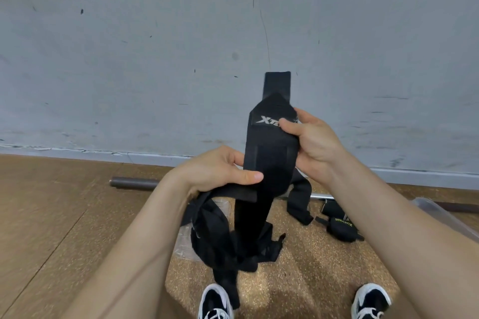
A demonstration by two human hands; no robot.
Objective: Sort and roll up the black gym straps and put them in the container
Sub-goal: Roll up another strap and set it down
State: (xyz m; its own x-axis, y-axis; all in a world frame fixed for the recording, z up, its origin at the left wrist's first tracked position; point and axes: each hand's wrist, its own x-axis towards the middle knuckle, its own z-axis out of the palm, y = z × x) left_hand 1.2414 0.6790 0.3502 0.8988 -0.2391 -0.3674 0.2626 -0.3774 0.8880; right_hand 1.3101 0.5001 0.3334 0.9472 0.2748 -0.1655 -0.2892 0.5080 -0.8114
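"Black gym strap (269, 147), one, in hand. Location?"

"Held upright above the barbell (134, 182). The top flap is free and the tail hangs down to the loose strap pile (223, 243) on the near side of the bar. Left hand (220, 168): thumb and fingers pinch the lower left edge. Right hand (313, 142): thumb across the logo, fingers curled behind, clamped on the right edge."

"Step in hand?"

"By my reading, singling it out before rolling. Advice: lift the tail clear of the pile and square the edges. Then roll from one end under even tension, so the coil stays tight."

"Finished stock?"

"One rolled strap (339, 226), yellow lettering, on the floor on the near side of the barbell, towards its right end. A clear tub (445, 212), likely the container, lies by the bar's right end, partly hidden behind the right forearm."

"Room to move?"

"Open cork floor (311, 280) on the near side of the bar. The wall (155, 59) stands close behind it, so work toward the body. The tail may snag the pile."
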